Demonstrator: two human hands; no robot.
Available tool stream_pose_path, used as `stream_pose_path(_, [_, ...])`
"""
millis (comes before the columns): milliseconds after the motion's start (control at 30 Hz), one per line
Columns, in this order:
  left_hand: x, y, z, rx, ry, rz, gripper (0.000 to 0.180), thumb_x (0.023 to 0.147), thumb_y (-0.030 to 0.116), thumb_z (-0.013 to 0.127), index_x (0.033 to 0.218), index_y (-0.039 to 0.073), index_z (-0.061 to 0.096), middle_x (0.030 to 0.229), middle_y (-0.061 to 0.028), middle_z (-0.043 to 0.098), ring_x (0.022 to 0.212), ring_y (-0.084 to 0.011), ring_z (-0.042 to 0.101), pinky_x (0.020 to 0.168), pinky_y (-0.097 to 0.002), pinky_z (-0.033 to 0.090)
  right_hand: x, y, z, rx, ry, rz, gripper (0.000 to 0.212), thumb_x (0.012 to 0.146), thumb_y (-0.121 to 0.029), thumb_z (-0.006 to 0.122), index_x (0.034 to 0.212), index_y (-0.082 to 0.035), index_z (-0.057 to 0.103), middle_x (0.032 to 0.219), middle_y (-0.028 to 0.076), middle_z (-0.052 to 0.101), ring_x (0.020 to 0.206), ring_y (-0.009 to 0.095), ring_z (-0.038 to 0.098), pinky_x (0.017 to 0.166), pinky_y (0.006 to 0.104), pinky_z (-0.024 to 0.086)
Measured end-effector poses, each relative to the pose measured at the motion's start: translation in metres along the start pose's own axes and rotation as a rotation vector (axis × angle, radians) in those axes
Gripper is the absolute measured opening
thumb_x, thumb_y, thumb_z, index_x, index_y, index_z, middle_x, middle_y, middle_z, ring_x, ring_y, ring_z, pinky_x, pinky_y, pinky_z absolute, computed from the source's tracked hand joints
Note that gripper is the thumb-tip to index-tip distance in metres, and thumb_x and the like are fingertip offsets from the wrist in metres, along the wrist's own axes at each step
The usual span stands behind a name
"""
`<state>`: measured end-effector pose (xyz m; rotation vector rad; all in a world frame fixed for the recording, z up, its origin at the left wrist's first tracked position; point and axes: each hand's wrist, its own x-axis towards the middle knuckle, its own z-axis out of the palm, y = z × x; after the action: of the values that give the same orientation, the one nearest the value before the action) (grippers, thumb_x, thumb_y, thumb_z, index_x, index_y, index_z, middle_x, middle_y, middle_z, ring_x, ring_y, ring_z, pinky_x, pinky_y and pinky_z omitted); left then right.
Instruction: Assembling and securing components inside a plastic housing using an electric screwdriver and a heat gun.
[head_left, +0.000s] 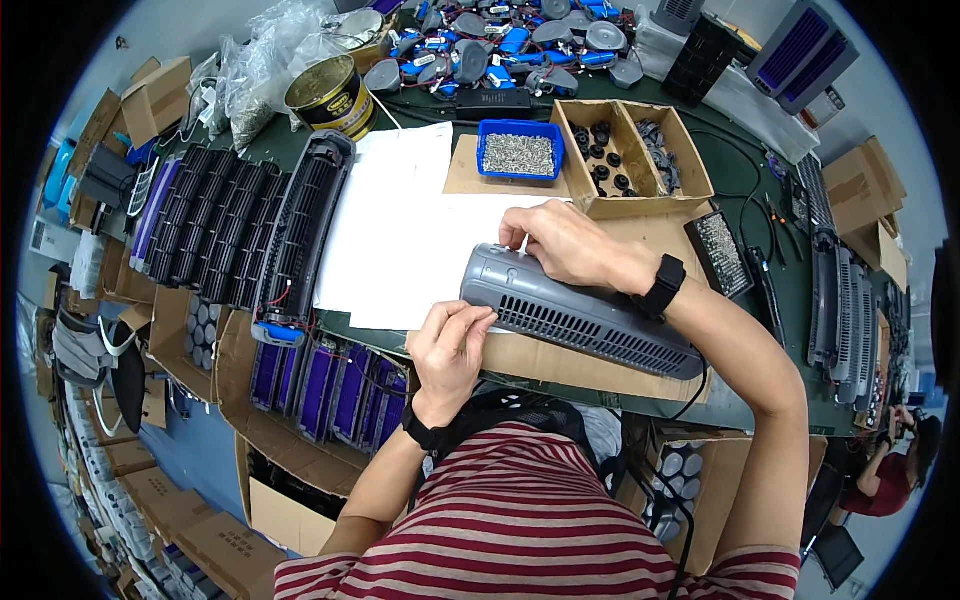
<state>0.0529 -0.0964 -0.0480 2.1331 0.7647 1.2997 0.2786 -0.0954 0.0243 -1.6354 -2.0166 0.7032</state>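
Note:
A long grey plastic housing [590,318] with slotted vents lies slanted on cardboard in front of me. My left hand [449,352] is at its near left corner, thumb and fingertips pinched together against the edge. What they pinch, if anything, is too small to make out. My right hand [566,243] reaches over the housing from the right. Its fingers are bent and pressed together at the top of the left end, by small raised parts. Whatever lies between those fingertips is hidden.
White paper sheets [390,220] lie left of the housing. Beyond it stand a blue tray of screws [518,152] and a divided cardboard box [690,160] with black parts. A dark fan unit [305,230] and black slotted parts [215,225] are at left. An electric screwdriver [767,295] lies at right.

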Motion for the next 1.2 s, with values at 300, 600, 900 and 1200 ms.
stream_pose_path(300, [-0.0034,-0.0032,-0.0002,0.037,0.004,0.113,0.020,0.075,-0.004,0.077,0.093,0.003,0.073,0.083,-0.0098,0.062,0.069,-0.0218,0.063,0.057,-0.0296,0.051,-0.0006,-0.0017,-0.0003,0.008,0.014,0.019,0.030,0.071,0.016,0.056,0.097,0.004,0.064,0.093,0.022,0.071,0.090,0.036,0.069,0.076,0.0409,0.055])
stream_pose_path(600, [-0.0040,-0.0083,-0.0010,0.103,-0.038,0.195,0.024,0.072,-0.006,0.075,0.093,0.004,0.073,0.082,-0.0085,0.062,0.073,-0.0221,0.063,0.058,-0.0306,0.051,-0.0011,0.0045,0.0018,0.011,0.017,0.025,0.022,0.077,0.014,0.058,0.095,0.001,0.061,0.090,0.018,0.069,0.086,0.033,0.068,0.074,0.0410,0.054])
stream_pose_path(900, [-0.0022,-0.0083,0.0036,0.146,-0.010,0.168,0.017,0.073,-0.002,0.077,0.086,0.003,0.067,0.080,-0.0090,0.061,0.064,-0.0223,0.062,0.052,-0.0317,0.049,0.0002,0.0055,0.0035,0.026,0.020,0.012,0.021,0.077,0.014,0.058,0.094,0.002,0.061,0.089,0.018,0.069,0.084,0.033,0.068,0.072,0.0411,0.054])
stream_pose_path(1200, [-0.0076,-0.0088,0.0025,0.182,0.006,0.238,0.018,0.073,-0.003,0.076,0.090,0.003,0.070,0.081,-0.0081,0.060,0.071,-0.0224,0.062,0.057,-0.0311,0.051,-0.0004,0.0047,0.0037,0.044,0.042,0.016,0.021,0.077,0.013,0.060,0.095,0.002,0.061,0.087,0.018,0.069,0.083,0.032,0.069,0.072,0.0399,0.054])
